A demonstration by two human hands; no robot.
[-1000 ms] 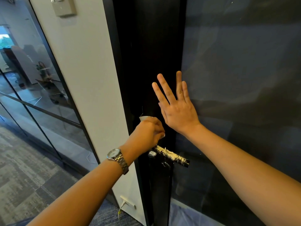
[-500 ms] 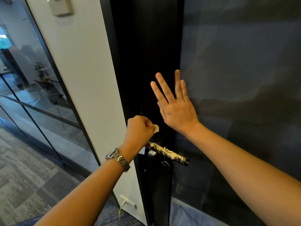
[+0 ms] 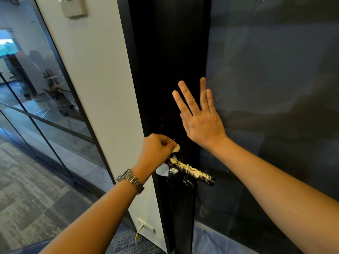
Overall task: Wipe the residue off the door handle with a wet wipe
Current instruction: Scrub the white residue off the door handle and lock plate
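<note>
Gripping wet wipe [image 3: 165,170]: left hand [image 3: 156,151] fisted by door handle [image 3: 190,170] | right hand [image 3: 200,118]: fingers spread flat on door [image 3: 165,70]

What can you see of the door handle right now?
The handle is a black, glossy-looking lever bar on the dark door, slanting down to the right. Pale yellow crumbly residue coats most of its top, nearly to its free end. The left hand, closed on a wipe, covers its inner end. The right hand lies flat on the door above, clear of it.
</note>
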